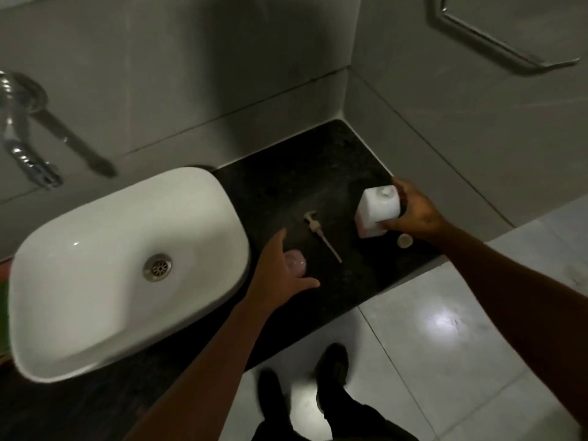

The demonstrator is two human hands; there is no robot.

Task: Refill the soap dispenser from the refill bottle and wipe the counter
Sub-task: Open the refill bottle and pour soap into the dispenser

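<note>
Shoes (pixel 331 374) on pale floor tile (pixel 413 361), nearest thing below me; dark trousers at the bottom edge.

Left hand (pixel 280 275): fingers spread, cupped loosely about the small clear soap dispenser (pixel 296 264), which stands on the counter (pixel 305 173) just beside the basin. Pinkish inside, mouth apparently uncapped. Whether my palm touches it, cannot tell.

Right hand (pixel 416 211): wrapped around the white refill bottle (pixel 378 210), thumb on the near face, fingers behind. Bottle seems to sit on the counter near the right edge. Its small round cap (pixel 404 240) lies just beside it. Pump head (pixel 321 235) with its long tube lies flat between the two bottles.

Risks, as I judge them: dispenser is light and narrow-mouthed, so a loose left hold lets it tip once the pour starts. A big bottle tilted fast would overshoot the mouth and run onto the stone. Cap sits near the counter's front lip; a sleeve brush could knock it off.

Surface: dark speckled stone, dim light, so spills will be hard to spot. White vessel basin (pixel 127 268) left, wall tap (pixel 22 148) above it, grey tiled walls meeting in a corner.
</note>
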